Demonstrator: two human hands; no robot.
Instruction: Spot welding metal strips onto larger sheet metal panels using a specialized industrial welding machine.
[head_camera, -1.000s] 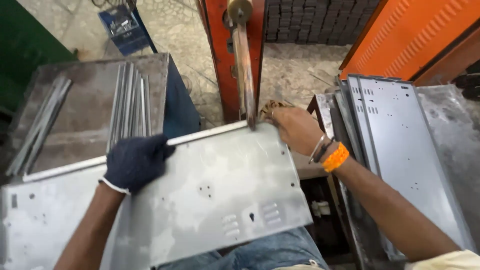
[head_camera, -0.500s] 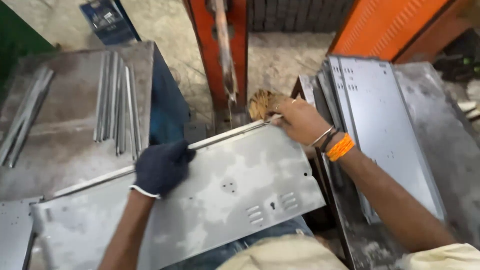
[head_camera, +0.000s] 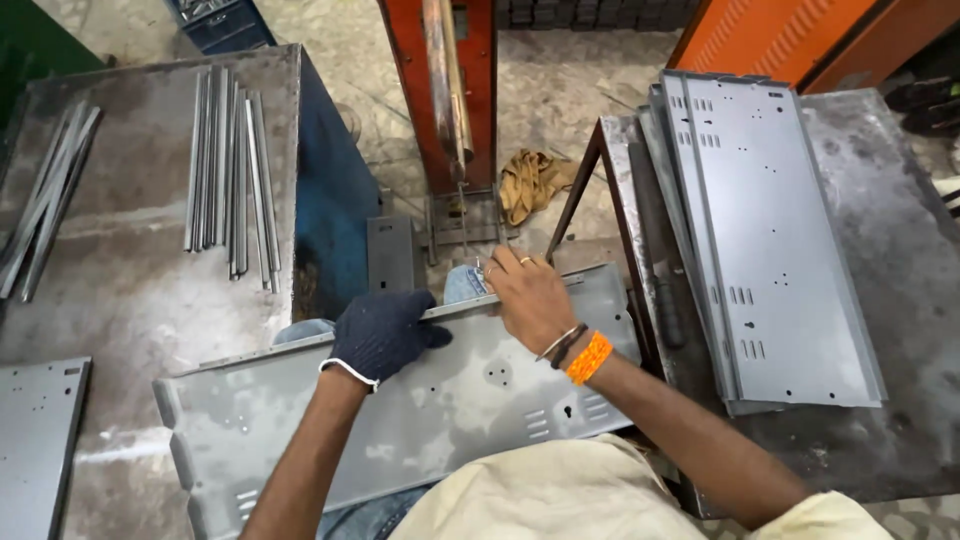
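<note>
Gloved left hand (head_camera: 383, 335) and bare right hand (head_camera: 530, 297) both grip the far edge of the metal panel (head_camera: 400, 420) across the lap, at 6 o'clock from the orange machine (head_camera: 447, 90); finished-looking panels (head_camera: 775, 240) stacked at 3 o'clock, rods (head_camera: 228, 170) untouched.

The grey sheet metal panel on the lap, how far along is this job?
Done or waiting, unclear: stacked grey panels on the right table. In hand: the grey punched sheet-metal panel, gloved left hand and bare right hand gripping its far edge. Unused: thin metal strips on the left table.
</note>
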